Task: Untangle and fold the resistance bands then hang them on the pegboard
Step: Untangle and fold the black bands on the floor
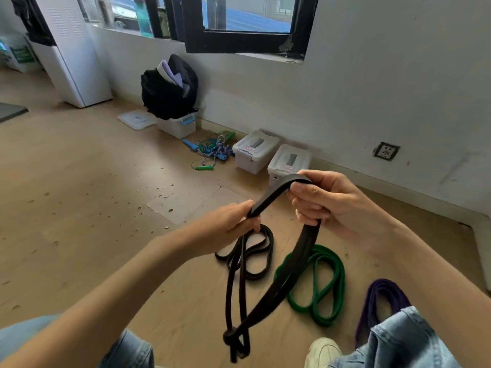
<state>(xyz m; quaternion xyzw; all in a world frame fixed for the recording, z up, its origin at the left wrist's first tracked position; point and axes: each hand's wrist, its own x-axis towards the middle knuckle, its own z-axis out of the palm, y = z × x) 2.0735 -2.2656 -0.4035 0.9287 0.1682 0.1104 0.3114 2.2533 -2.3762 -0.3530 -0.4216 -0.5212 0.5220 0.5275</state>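
Both my hands hold one wide black resistance band (pixel 268 296) above the wooden floor. My left hand (pixel 231 221) grips it where several strands gather. My right hand (pixel 326 200) grips a fold of it a little higher. The band hangs down in loops to a knot (pixel 229 338) near my knees. On the floor below lie another black band (pixel 261 254), a green band (pixel 325 285) and a purple band (pixel 377 301), partly hidden by my knee. No pegboard is in view.
Two lidded plastic boxes (pixel 255 151) (pixel 288 162) stand by the wall, with tangled skipping ropes (pixel 212 152) to their left. A black backpack (pixel 168 87) sits on another box (pixel 178 124). A white cabinet (pixel 74 54) stands at the far left. My shoe (pixel 321 351) is below.
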